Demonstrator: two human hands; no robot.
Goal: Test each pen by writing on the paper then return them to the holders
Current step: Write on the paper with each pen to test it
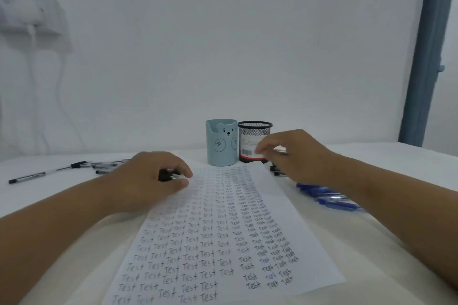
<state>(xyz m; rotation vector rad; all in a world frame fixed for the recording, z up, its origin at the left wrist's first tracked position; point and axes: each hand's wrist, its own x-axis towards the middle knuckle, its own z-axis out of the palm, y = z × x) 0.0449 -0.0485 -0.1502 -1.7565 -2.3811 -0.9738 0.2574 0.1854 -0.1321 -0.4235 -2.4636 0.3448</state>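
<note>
Dozens of "Test" scrawls already fill the paper [218,242], which lies straight ahead of me at six o'clock and leaves little blank room except low on the right. My left hand [153,178], at about ten o'clock on the sheet's upper left edge, is curled around a dark pen [169,176], blurred enough that I cannot say whether its cap is on or off. My right hand [295,153], at one o'clock, has its fingers bent; something pale and glinting shows at them, but I cannot tell whether I am pinching a pen there or only reaching. Just under that wrist, at two o'clock, lie the blue pens [327,197], with a few dark caps [277,171] near the paper's corner. My forearm could sweep them off the table [396,168] if I swing it sideways. Out at nine o'clock sit the black pens [74,168], loose and ready to roll. Farthest, at twelve o'clock, stand the bear cup [220,143] and the mesh cup [252,141], touching or nearly so; both look empty from here. My right knuckles are close enough to knock the mesh one over.
</note>
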